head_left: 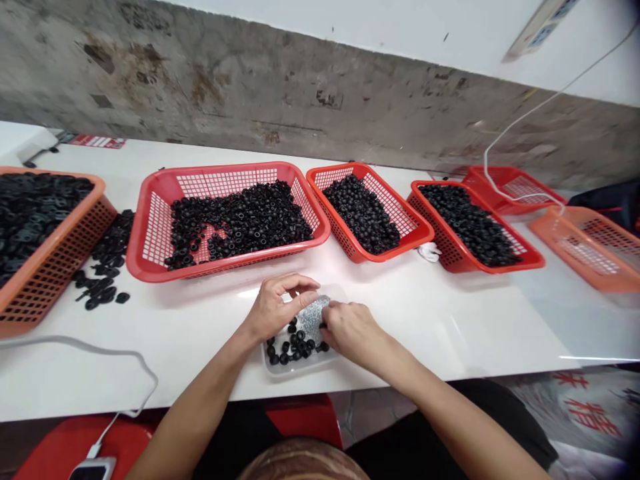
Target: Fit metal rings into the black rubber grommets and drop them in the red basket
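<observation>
Both hands work over a small clear tray (273, 366) near the table's front edge. It holds black rubber rings (295, 345) and a heap of small silver metal parts (311, 313). My left hand (275, 307) hovers above the tray's far left side, fingers curled with thumb and forefinger pinched together; what they pinch is too small to name. My right hand (350, 330) rests on the tray's right side, fingers bent down into the parts, tips hidden.
Red baskets (150, 227) (415, 230) (530, 257) of black rubber parts line the back of the white table (450, 320). An orange basket (45, 280) sits far left beside loose black rings (103, 280). Empty baskets (600, 267) stand far right. A white cable (100, 350) runs to a phone (93, 470).
</observation>
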